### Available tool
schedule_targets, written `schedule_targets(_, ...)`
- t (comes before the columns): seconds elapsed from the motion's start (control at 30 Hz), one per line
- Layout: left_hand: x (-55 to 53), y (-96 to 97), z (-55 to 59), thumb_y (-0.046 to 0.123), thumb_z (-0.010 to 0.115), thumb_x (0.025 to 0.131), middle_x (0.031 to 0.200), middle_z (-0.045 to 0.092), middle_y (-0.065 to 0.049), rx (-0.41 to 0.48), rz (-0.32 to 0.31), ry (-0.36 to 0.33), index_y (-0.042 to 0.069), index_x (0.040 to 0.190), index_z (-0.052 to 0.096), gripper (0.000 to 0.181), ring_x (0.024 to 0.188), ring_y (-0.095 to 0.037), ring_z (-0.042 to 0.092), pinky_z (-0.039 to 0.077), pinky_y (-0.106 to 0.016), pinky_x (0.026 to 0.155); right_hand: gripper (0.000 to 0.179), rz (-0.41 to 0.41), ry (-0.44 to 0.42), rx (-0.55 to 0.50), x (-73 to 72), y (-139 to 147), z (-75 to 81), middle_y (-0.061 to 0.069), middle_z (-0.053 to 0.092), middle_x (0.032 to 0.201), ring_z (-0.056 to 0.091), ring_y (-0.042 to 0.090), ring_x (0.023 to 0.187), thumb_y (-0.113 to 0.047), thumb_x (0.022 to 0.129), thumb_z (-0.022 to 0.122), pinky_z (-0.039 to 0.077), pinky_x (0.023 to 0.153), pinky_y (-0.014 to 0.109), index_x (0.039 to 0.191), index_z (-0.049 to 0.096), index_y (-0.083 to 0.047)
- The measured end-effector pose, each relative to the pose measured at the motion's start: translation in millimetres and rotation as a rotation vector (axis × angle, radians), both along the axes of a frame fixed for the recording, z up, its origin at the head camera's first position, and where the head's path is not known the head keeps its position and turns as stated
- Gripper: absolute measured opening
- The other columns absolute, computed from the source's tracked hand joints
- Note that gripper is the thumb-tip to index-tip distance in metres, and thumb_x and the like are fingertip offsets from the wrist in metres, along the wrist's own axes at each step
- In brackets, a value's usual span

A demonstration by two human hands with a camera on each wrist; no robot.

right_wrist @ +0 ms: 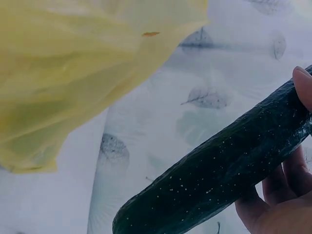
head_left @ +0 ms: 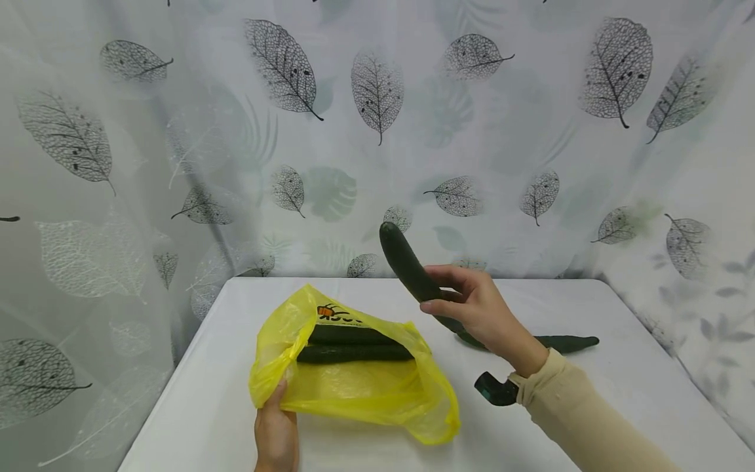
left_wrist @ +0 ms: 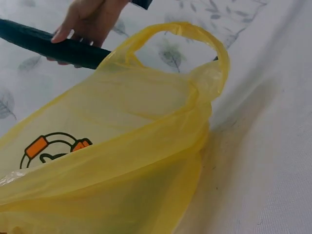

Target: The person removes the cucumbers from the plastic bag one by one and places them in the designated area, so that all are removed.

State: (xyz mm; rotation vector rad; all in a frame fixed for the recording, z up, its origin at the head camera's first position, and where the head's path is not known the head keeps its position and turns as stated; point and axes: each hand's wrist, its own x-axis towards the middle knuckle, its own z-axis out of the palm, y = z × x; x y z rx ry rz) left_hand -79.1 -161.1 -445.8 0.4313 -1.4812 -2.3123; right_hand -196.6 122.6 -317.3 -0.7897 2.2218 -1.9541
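My right hand point(head_left: 474, 308) grips a dark green cucumber point(head_left: 407, 262) between thumb and fingers, raised above the table and tilted, one end pointing up and left. White specks dot its skin in the right wrist view. To the left, a yellow plastic bag point(head_left: 366, 393) lies with its mouth spread wide, and two cucumbers point(head_left: 354, 354) rest side by side inside. My left hand point(head_left: 276, 432) holds the bag's near left edge, its fingers partly hidden by the plastic. Behind my right wrist another cucumber point(head_left: 569, 343) lies on the table, its middle covered by the arm.
The white table point(head_left: 194, 406) runs back to a leaf-printed curtain point(head_left: 377, 164), which also hangs along both sides. A black wrist device point(head_left: 497, 389) juts out at my right sleeve point(head_left: 584, 413). A loop handle point(left_wrist: 222, 63) of the bag stands up in the left wrist view.
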Motion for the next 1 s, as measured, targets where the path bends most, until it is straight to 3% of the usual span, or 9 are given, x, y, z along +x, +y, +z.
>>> schedule_targets(0.17,-0.1,-0.1,-0.6,0.023,0.029,0.111,0.136,0.042,0.011,0.003,0.002,0.007,0.013,0.148,0.029,0.038,0.128,-0.002,0.039,0.030,-0.021,0.109,0.052,-0.053,0.064,0.084,-3.5,11.0,-13.0,0.011,0.066,0.123,0.063,0.028,0.110,-0.004,0.083,0.083,0.055,0.091,0.034,0.132,0.064,-0.005)
schedule_targets(0.43,-1.0,-1.9,-1.4,0.025,0.026,0.112,0.139,0.040,0.009,-0.031,-0.026,-0.009,0.012,0.150,0.026,0.041,0.132,-0.008,0.034,0.028,-0.024,0.111,0.050,-0.130,0.088,0.222,-9.4,32.8,-34.2,0.009,0.067,0.122,0.064,0.025,0.109,-0.013,0.084,0.084,0.053,0.095,0.034,0.131,0.065,-0.007)
schedule_targets(0.7,-1.9,-1.9,-1.1,0.026,0.026,0.112,0.137,0.040,0.010,-0.041,-0.033,-0.016,0.013,0.150,0.026,0.041,0.131,-0.007,0.035,0.028,-0.024,0.110,0.047,-0.190,0.147,0.407,-8.8,56.2,-52.6,0.007,0.066,0.126,0.064,0.031,0.110,-0.012,0.085,0.083,0.053,0.095,0.047,0.129,0.066,-0.010)
schedule_targets(1.0,-0.7,-0.8,-1.6,0.027,0.028,0.112,0.135,0.043,0.010,-0.030,-0.019,-0.007,0.013,0.148,0.029,0.039,0.128,-0.006,0.038,0.029,-0.023,0.108,0.047,-0.274,0.252,0.616,-8.1,85.7,-79.6,0.003,0.065,0.124,0.061,0.029,0.113,-0.009,0.083,0.083,0.050,0.096,0.052,0.127,0.068,-0.014)
